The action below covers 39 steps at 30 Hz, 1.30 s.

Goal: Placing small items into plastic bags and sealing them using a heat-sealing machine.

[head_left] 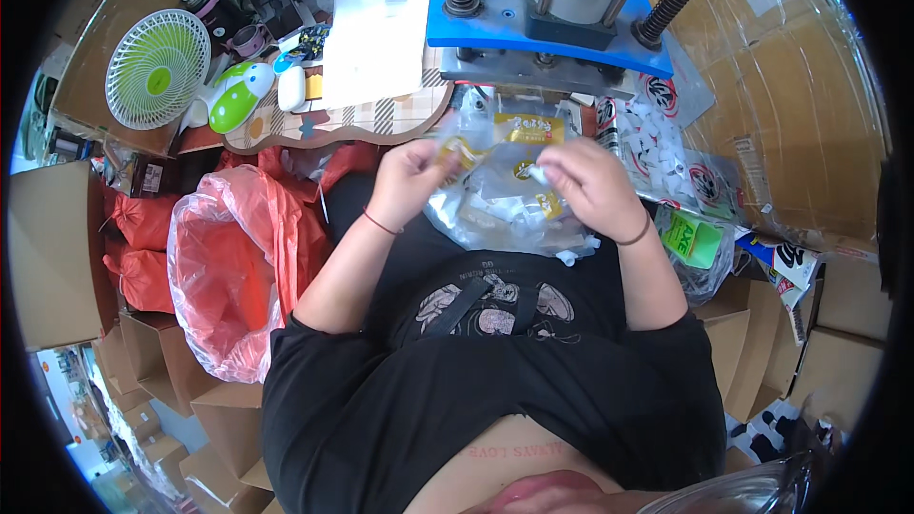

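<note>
My left hand [407, 177] pinches a clear plastic pouch [465, 151] with gold printing, blurred by motion. Opposite it, my right hand [595, 188] has its fingers closed on a small white plastic piece [539, 174], perhaps a spout or cap. Between and below both hands lies a heap of clear pouches [495, 219] with gold printing, resting against my lap. A few white spouts [568, 256] stick out at the heap's near edge. To the right of my right hand, many small white plastic pieces [657, 145] lie loose in a tray.
A press with a blue plate [500, 14] and coil springs stands just beyond the pouches. On the left are a red plastic bag [224, 276], held wide, and a green-and-white fan [157, 76]. White sheets [378, 38] lie at the back. Cardboard boxes [795, 95] flank me.
</note>
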Each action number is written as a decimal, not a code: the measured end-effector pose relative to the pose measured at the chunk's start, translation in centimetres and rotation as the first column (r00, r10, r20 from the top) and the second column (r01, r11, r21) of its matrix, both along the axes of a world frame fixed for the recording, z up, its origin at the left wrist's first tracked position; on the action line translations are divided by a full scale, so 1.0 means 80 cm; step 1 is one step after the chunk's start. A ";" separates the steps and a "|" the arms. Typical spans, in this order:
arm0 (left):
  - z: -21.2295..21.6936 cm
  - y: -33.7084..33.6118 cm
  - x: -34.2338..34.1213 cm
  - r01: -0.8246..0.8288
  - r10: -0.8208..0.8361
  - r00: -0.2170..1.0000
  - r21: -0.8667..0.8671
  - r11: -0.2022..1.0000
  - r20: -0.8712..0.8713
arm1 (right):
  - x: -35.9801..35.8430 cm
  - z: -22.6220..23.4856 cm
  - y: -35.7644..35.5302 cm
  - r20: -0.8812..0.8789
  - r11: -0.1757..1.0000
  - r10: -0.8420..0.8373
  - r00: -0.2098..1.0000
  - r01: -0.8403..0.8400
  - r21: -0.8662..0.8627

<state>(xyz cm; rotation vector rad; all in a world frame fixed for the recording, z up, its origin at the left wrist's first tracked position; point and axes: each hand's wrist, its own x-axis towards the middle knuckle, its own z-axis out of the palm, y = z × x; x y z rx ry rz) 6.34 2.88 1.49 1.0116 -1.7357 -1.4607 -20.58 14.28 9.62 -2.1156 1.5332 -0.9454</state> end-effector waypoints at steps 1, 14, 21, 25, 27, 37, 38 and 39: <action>0.018 0.010 -0.008 0.089 -0.089 0.994 0.004 0.996 0.069 | 0.003 0.003 -0.004 0.112 0.998 -0.057 0.992 0.060 -0.023; 0.006 0.081 -0.080 0.500 -0.307 0.860 0.554 0.666 -0.407 | -0.032 0.010 -0.011 0.092 0.990 0.055 0.994 -0.066 0.128; 0.018 0.046 -0.093 0.446 -0.219 0.887 0.634 0.632 -0.406 | -0.115 -0.019 0.020 -0.654 0.828 -0.347 0.672 0.547 0.122; 0.000 0.008 -0.104 0.384 -0.127 0.903 0.641 0.664 -0.410 | -0.122 -0.053 0.017 -0.555 0.849 -0.325 0.766 0.495 0.187; -0.006 -0.006 -0.107 0.363 -0.107 0.912 0.656 0.662 -0.396 | -0.135 -0.070 0.022 -0.387 0.879 -0.393 0.834 0.464 0.109; -0.014 -0.064 -0.077 -0.270 0.270 0.961 -0.015 0.963 0.066 | -0.135 -0.091 0.024 -0.118 0.828 -0.560 0.820 0.559 -0.045; -0.011 -0.092 -0.060 -0.386 0.447 0.887 -0.351 0.853 0.112 | -0.135 -0.089 0.027 -0.132 0.811 -0.585 0.800 0.574 -0.118; -0.002 -0.117 -0.039 -0.283 0.602 0.778 -0.756 0.591 0.179 | -0.134 -0.089 0.027 -0.140 0.797 -0.600 0.788 0.573 -0.189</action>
